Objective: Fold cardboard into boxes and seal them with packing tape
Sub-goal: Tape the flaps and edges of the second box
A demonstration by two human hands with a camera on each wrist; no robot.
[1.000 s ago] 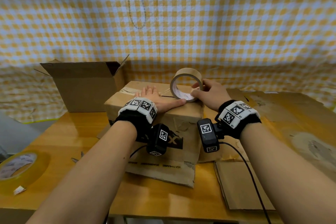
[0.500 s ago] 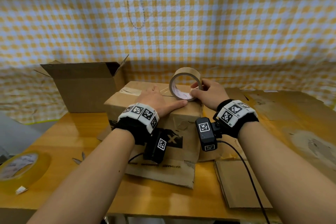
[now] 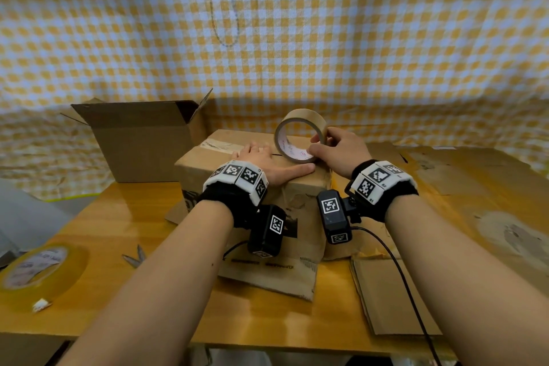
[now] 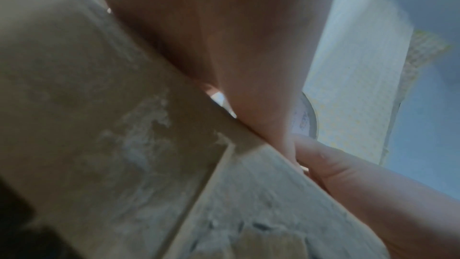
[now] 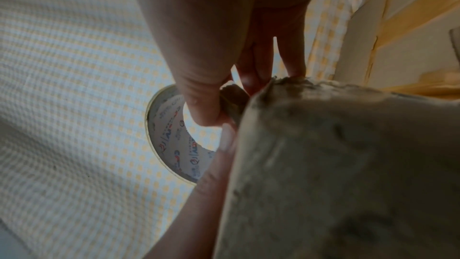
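A closed brown cardboard box [image 3: 237, 154] sits mid-table, its worn side filling the wrist views [image 4: 99, 125] [image 5: 348, 165]. My left hand [image 3: 264, 162] lies flat on its top, fingers straight, thumb stretched along the near right edge. A roll of brown packing tape [image 3: 300, 135] stands on edge on the box top near the right corner. My right hand [image 3: 335, 148] pinches the roll's lower rim, thumb inside the core, fingers on the outer face. The roll's printed core [image 5: 174, 139] shows in the right wrist view, under my right thumb.
An open cardboard box [image 3: 142, 140] stands at the back left. A clear yellowish tape roll [image 3: 38, 270] lies at the near left edge, small scissors [image 3: 135, 255] beside it. Flattened cardboard sheets [image 3: 460, 187] cover the right side of the wooden table [image 3: 118, 217]. Checked cloth hangs behind.
My left hand slid a little toward me across the box top. The tape roll and right hand stayed almost in place.
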